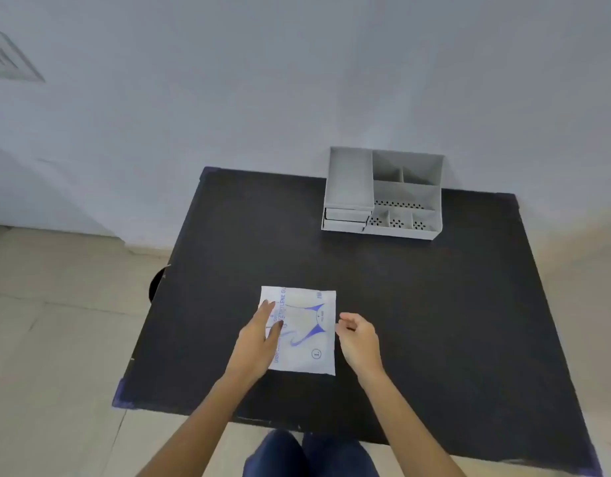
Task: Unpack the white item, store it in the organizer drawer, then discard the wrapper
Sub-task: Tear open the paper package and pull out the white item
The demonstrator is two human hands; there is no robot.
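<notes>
My left hand (262,333) flat, fingers spread, pressing sealed glove packet (306,333) onto black tabletop (435,321), lower centre of frame, likely pinning it for peel. My right hand (357,333) loosely curled, gripping nothing, just beside packet's right edge. Packet thin, papery, blue print. Grey plastic organizer (383,194) upper right, drawers (345,218) shut.
</notes>
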